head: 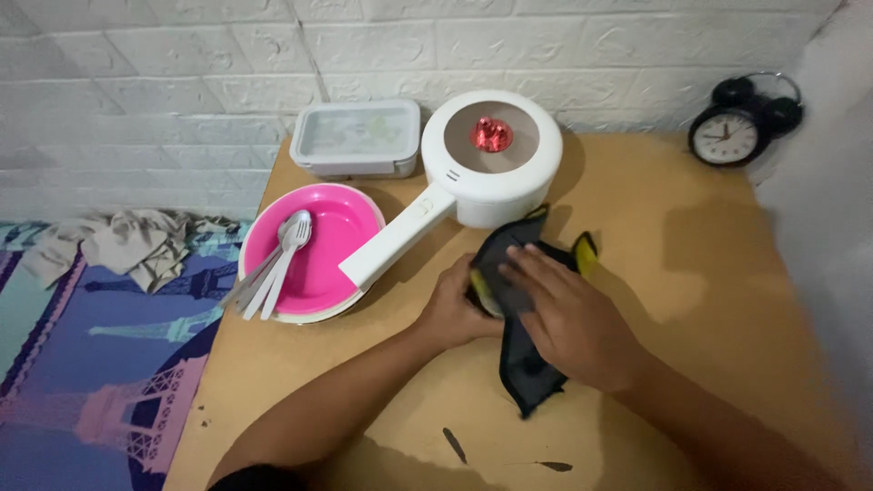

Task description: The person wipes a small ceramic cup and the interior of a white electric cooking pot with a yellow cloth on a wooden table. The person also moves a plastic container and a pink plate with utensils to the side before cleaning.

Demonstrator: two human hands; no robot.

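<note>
A: Where is the dark cloth [521, 364] now?

B: It lies on the tabletop [691, 273], in front of the white pot [492, 156]. The left hand [452, 311] grips its yellow-trimmed edge, and the right hand [573, 320] lies flat and open on top of it.

A: Is the folding finished?

B: I think not. The upper part looks doubled over, but the lower end is loose and points toward the person.
</note>
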